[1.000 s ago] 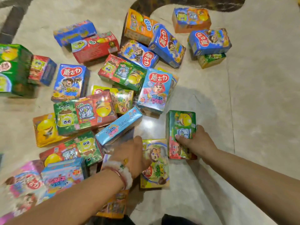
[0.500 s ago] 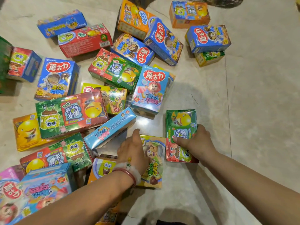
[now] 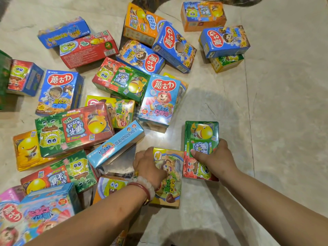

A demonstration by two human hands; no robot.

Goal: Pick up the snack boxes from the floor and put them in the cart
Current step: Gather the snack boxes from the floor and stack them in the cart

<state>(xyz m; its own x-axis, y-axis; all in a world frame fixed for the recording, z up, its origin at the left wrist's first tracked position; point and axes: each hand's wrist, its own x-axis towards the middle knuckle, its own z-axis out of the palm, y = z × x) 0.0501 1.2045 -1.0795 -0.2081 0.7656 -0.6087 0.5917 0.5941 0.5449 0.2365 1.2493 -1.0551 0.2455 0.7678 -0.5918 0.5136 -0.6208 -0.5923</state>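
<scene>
Several colourful snack boxes lie scattered on the marble floor (image 3: 276, 107). My right hand (image 3: 215, 159) grips a green and red box (image 3: 201, 134) lying flat, thumb on top and fingers round its right edge. Beside it to the left, my left hand (image 3: 147, 167), with a bead bracelet at the wrist, curls over the left edge of a yellow box (image 3: 171, 176) that also lies flat on the floor. Both boxes still touch the floor. No cart is in view.
A light blue box (image 3: 115, 144) leans just left of my left hand. A pale blue box (image 3: 158, 100) stands behind the two held boxes. More boxes crowd the left and the back. Bare floor stretches to the right.
The view has shifted so the pile sits lower and further left. Both hands have stayed on the same two boxes, and my left fingers have curled more over the yellow box's edge.
</scene>
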